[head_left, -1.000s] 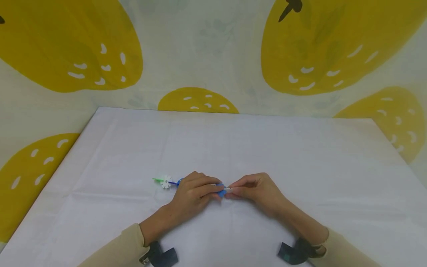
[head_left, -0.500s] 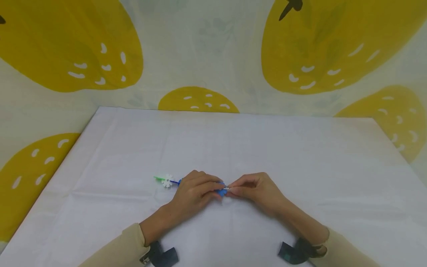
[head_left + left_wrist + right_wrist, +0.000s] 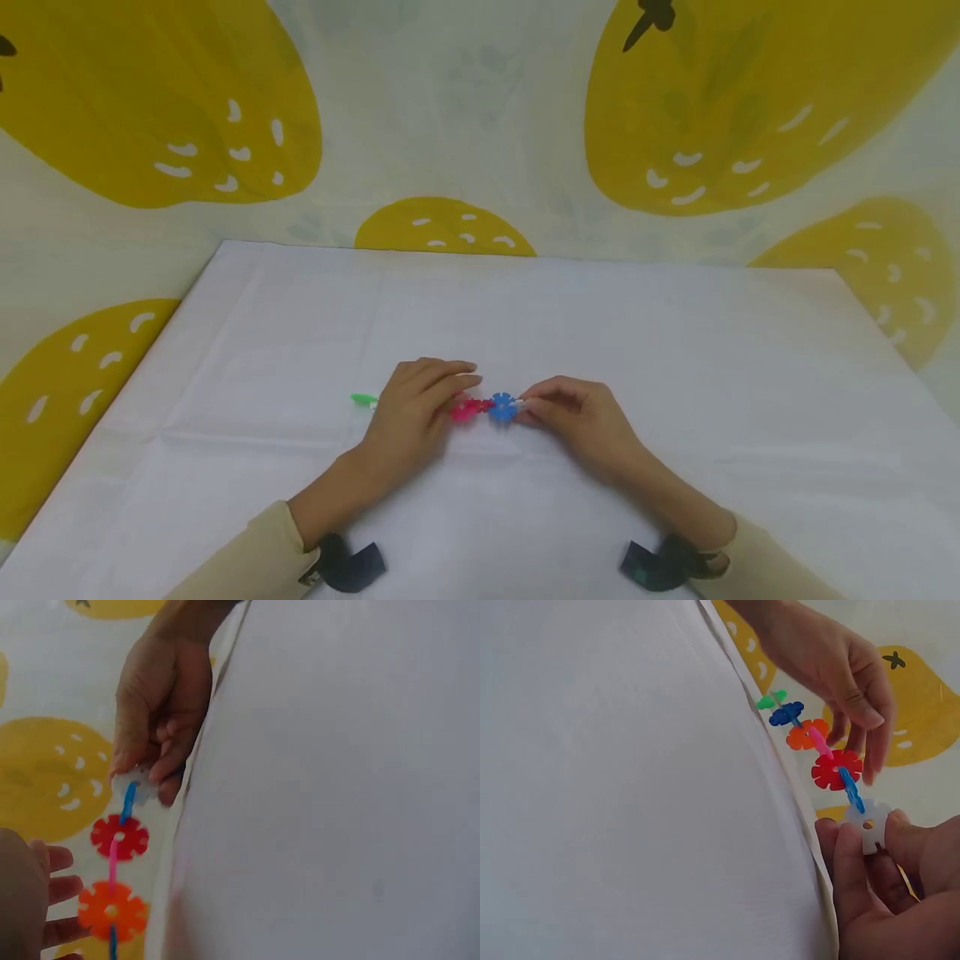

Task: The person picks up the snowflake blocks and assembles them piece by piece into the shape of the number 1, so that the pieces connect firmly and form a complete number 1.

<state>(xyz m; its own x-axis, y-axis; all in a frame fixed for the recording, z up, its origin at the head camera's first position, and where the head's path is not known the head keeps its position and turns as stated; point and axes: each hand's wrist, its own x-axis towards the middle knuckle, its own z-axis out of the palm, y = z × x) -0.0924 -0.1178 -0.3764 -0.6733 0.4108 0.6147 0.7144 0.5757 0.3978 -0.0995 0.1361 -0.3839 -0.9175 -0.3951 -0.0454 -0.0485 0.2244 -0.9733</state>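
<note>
A chain of notched plastic snowflake discs, linked edge to face, runs between the hands. At its right end a white disc (image 3: 880,825) is pinched by the right hand (image 3: 585,417) between thumb and fingers. A light blue disc (image 3: 502,407) joins it, followed by a red disc (image 3: 837,770), a pink disc (image 3: 462,408), an orange disc (image 3: 808,735) and a dark blue disc (image 3: 787,713). A green disc (image 3: 363,400) shows at the left end. Over the chain's middle is the left hand (image 3: 405,412), fingers loosely extended, partly hiding it in the head view.
A white cloth-covered table (image 3: 675,350) lies under the hands, with light creases. Behind it hangs a pale backdrop (image 3: 450,100) with yellow fruit prints. Dark wrist-worn devices (image 3: 352,567) sit under both beige sleeves.
The left hand has moved left and slightly up off the light blue disc, and its fingers have loosened. Red and pink discs now show. The right hand keeps its pinch, slightly higher.
</note>
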